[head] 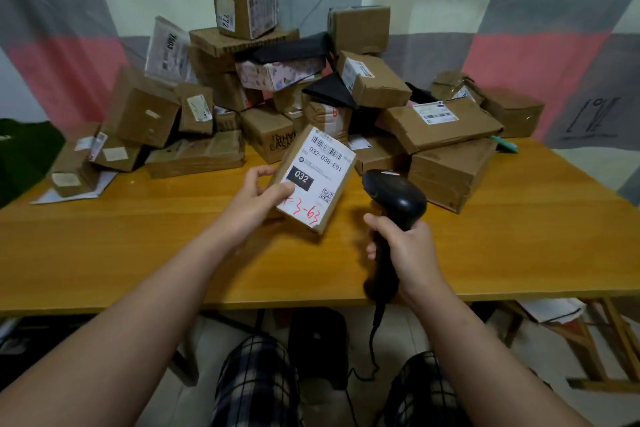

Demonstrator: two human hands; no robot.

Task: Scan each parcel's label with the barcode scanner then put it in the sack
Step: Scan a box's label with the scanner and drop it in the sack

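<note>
— Parcel (313, 180) was where?
— Above the desk (138, 246), label up, pinched by the left hand (257, 199). Right hand (407, 246) gripped the barcode scanner (398, 198) just beside it.

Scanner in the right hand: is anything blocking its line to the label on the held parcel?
Nothing visible does. Only open air lies between the scanner and the parcel. The thumb of the left hand rests on the label near its lower left corner, clear of the barcode at its top.
</note>
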